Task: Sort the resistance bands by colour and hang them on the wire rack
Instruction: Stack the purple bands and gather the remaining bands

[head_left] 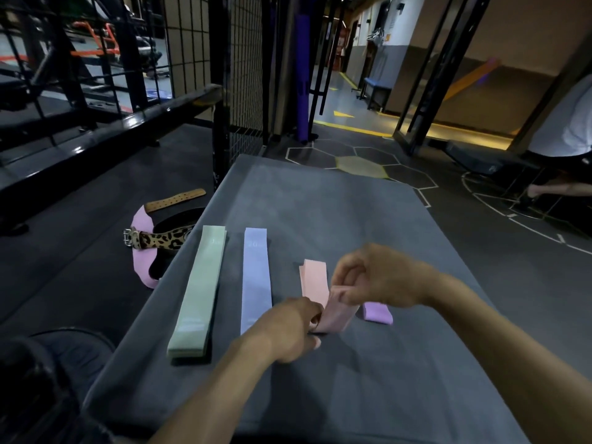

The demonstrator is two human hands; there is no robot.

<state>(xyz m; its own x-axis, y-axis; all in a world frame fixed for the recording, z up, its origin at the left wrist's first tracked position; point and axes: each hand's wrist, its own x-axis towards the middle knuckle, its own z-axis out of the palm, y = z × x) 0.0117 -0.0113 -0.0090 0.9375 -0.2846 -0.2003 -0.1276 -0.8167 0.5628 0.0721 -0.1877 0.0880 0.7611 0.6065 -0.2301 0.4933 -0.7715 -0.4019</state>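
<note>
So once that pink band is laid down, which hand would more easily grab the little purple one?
Probably the right hand. The purple band lies just below it on the grey mat, on that side. The left hand sits across the pink band that both hands hold, so it would have to cross over.

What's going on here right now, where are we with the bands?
A person is sorting resistance bands on a grey mat. Both hands are on a pink band: the left hand pinches its near end and the right hand pinches its upper part. A green band and a blue band lie flat side by side, a peach band lies beyond the hands, and a purple band is to the right. Nothing hangs on the wire rack yet.
</note>
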